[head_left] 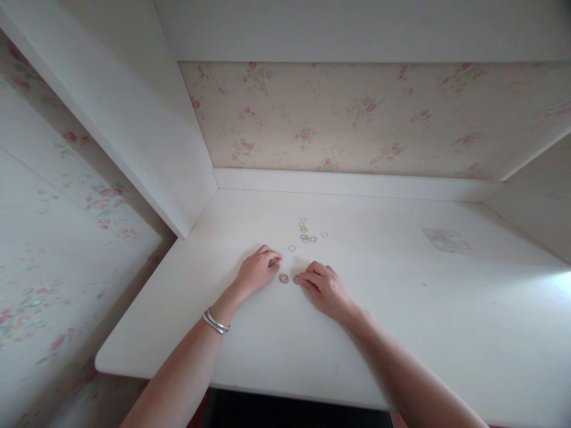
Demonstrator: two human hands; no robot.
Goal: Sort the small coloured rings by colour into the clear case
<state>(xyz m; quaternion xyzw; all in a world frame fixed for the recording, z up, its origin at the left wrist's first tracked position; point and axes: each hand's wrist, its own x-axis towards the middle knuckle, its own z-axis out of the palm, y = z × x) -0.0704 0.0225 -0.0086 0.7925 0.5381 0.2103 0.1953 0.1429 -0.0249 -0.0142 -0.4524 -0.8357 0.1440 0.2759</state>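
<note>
Both forearms reach in from the near edge of the white desk (401, 309); silver bangles (216, 323) sit on the left wrist. Left hand (257, 272) rests knuckles-up, fingertips curled onto a small ring (273, 260), apparently pinching it. Right hand (325, 288) lies flat, fingertips pressing another small ring (296, 279), not clenched. One ring (284, 277) lies free between the hands. Farther back, a loose cluster of rings (306, 234). They look light, thin, stiff, likely slippery on the smooth top; best pinched by the rim or slid to lift. Floral wallpaper (357, 119) behind.
</note>
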